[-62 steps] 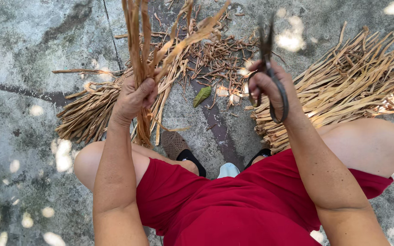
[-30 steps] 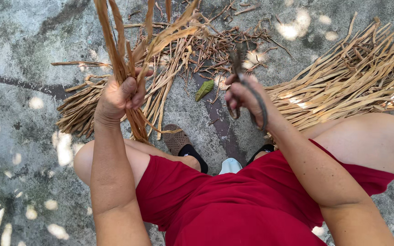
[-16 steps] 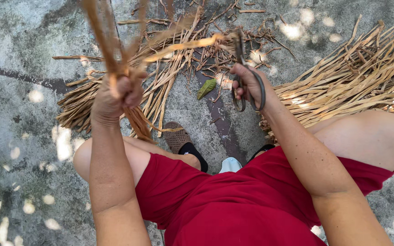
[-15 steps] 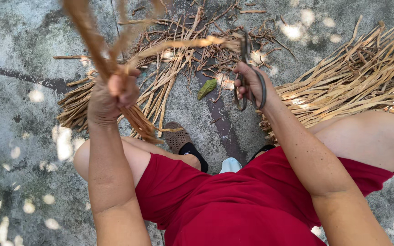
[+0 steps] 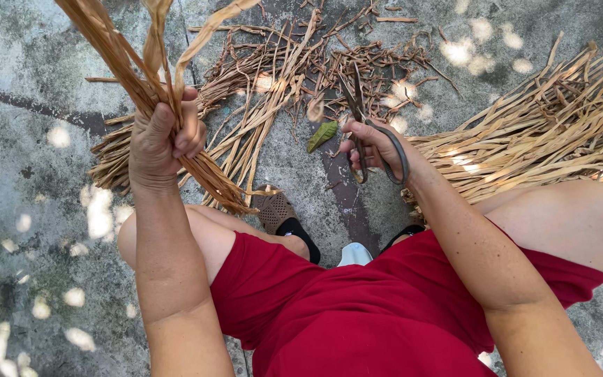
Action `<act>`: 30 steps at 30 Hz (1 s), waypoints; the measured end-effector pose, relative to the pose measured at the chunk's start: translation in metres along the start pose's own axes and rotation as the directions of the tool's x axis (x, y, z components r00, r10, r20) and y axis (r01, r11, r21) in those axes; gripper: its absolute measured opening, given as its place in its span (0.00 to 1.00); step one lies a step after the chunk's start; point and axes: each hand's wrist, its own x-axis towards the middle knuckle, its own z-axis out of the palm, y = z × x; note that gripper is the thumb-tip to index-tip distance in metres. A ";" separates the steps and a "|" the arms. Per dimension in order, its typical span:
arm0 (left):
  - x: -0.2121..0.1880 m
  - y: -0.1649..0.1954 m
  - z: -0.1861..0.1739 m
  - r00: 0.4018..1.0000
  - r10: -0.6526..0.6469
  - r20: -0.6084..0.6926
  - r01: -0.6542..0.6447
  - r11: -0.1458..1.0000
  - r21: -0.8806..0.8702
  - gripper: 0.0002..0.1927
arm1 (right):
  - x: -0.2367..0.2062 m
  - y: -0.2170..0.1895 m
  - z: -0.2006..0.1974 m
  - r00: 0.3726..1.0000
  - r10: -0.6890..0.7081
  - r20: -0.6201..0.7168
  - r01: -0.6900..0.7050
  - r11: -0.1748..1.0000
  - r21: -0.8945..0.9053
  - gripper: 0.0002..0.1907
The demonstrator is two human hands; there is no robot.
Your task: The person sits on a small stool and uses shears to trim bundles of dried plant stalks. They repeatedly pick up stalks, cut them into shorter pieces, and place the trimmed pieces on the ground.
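Left hand: the left hand (image 5: 160,139) was raised and closed in a fist around a bundle of dried strips (image 5: 130,66), gripping it near the middle.
Bundle: its upper ends ran up past the top edge of the view; its lower ends slanted down toward the left knee (image 5: 134,234).
Right hand: the right hand (image 5: 375,146) was closed on a pair of scissors (image 5: 368,132), fingers through the loop handles, blades pointing away from the person; whether the blades were apart could not be told.
Gap between hands: the scissors were held well apart from the bundle.
Ground: a mottled grey concrete floor (image 5: 29,84) carried everything.
Far middle: a heap of short cut scraps (image 5: 357,63) lay toward the far edge of the floor, with a single green leaf (image 5: 322,134) just before it.
Right side: a pile of long pale strips (image 5: 546,132) lay beside the right knee.
Left side: a smaller pile of strips (image 5: 116,157) lay behind the left hand.
Clothing: red shorts (image 5: 357,314).
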 end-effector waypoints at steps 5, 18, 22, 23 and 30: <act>0.006 -0.001 0.008 0.999 -0.025 0.033 0.025 1.000 -0.001 0.22 | 0.004 -0.003 0.008 0.998 0.017 -0.061 -0.031 0.971 -0.238 0.26; 0.061 -0.054 0.057 0.996 -0.056 -0.075 0.045 0.988 -0.150 0.20 | -0.021 -0.019 0.039 0.811 -0.583 -0.052 0.584 0.811 0.024 0.29; 0.084 -0.072 0.084 0.997 0.001 -0.078 -0.021 0.966 -0.256 0.21 | -0.023 -0.016 0.049 0.836 -0.548 -0.020 0.548 0.836 -0.016 0.36; 0.090 -0.078 0.091 0.996 0.027 -0.084 -0.048 0.964 -0.263 0.21 | -0.024 -0.016 0.050 0.847 -0.531 -0.001 0.531 0.847 0.029 0.37; 0.124 -0.127 0.121 0.973 0.126 -0.194 -0.174 0.950 -0.260 0.18 | -0.032 -0.009 0.058 0.878 -0.474 0.070 0.478 0.875 -0.076 0.39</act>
